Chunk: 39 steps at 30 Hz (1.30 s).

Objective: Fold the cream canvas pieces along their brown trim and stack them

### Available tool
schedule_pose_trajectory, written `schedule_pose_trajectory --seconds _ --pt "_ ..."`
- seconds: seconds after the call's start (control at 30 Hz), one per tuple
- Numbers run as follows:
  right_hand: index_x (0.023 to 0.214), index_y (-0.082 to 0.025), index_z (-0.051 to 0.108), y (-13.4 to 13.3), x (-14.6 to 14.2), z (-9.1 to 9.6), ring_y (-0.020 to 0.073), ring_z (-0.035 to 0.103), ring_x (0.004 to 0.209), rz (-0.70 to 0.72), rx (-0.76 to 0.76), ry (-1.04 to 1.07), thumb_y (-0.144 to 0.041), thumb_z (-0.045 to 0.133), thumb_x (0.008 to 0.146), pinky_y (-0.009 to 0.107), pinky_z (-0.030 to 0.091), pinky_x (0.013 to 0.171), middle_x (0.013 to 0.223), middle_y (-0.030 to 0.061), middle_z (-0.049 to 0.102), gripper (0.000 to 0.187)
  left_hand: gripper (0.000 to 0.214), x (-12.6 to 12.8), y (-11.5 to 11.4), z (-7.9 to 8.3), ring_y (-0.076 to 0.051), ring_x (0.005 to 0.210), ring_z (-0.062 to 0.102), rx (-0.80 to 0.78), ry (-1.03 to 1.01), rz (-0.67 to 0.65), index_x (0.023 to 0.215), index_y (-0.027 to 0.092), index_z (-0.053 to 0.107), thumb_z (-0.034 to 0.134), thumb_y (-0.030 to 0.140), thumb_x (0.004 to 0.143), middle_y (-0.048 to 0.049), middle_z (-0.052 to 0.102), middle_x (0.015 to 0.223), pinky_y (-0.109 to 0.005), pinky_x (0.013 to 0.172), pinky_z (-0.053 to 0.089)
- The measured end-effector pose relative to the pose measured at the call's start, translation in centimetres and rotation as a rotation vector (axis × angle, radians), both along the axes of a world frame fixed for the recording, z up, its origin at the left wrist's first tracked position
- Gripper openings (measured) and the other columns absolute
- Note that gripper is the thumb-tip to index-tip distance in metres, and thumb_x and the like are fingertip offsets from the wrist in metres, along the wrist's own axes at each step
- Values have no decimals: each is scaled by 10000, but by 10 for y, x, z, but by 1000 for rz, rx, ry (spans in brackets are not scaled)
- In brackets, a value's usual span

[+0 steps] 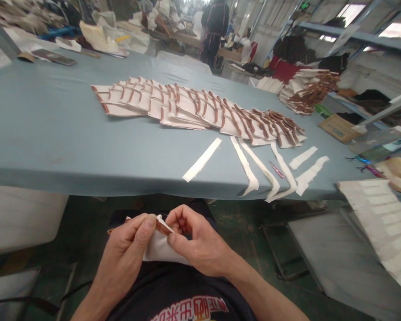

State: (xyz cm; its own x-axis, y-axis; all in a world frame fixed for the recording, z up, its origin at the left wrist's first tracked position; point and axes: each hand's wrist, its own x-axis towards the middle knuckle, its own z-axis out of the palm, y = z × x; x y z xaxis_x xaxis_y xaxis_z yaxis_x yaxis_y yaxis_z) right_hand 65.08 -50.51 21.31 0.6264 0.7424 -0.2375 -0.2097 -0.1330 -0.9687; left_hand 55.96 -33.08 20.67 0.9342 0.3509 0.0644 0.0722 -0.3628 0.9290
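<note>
Over my lap, in front of the table edge, both hands hold a white fabric piece (163, 250) with a brown trimmed edge. My left hand (130, 245) pinches that edge between thumb and fingers. A narrow white strip sticks up along the brown trim between the two hands. On the other side, my right hand (200, 243) pinches the same edge near the strip's lower end. Most of the fabric is hidden behind my hands. A long row of overlapping white pieces with brown edges (187, 104) lies across the table.
The blue-grey table (53, 138) carries several white strips (202, 159) and a small pink tool (276, 170) near its front edge. A phone (54, 57) lies at the far left. Stacked brown-and-white fabric (309, 89) and a cardboard box (339, 128) stand at right. A person (214, 31) stands behind.
</note>
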Motion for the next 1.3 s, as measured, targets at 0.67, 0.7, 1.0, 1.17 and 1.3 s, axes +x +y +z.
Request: schedule_pose_trajectory --seconds 0.67,0.7,1.0,1.17,1.3 --pt "1053 -223 638 -4 28 -38 135 608 739 -162 -161 -211 -258 743 943 264 481 671 860 -34 674 157 463 55 13 -46 -196 623 678 -3 50 -180 760 243 759 612 594 1024 3 743 718 -244 562 542" --pt "1067 -221 644 -5 33 -39 137 617 738 -176 -177 -230 -283 745 960 269 489 681 857 -34 682 160 449 57 14 -47 -199 639 684 8 64 -172 775 245 760 631 601 1018 3 753 729 -247 582 544" --pt "1255 -210 732 13 114 -59 321 698 1201 -136 -759 -1048 -303 882 992 425 571 1017 1288 151 766 317 460 91 6 -58 -190 585 598 181 42 -31 737 262 655 504 548 1064 24 668 649 -301 594 456" --pt "1044 -213 753 22 131 -75 269 707 1037 -88 -752 -1017 -270 765 1085 360 532 916 1102 115 761 71 380 105 5 -64 -212 607 646 208 56 42 766 276 662 519 513 1027 12 718 663 -320 665 500" --pt "984 -209 738 17 136 -76 229 699 996 -102 -685 -958 -235 659 1132 331 491 906 1072 92 766 170 337 109 4 -68 -231 615 715 220 88 61 812 287 642 528 526 1020 7 760 671 -319 671 550"
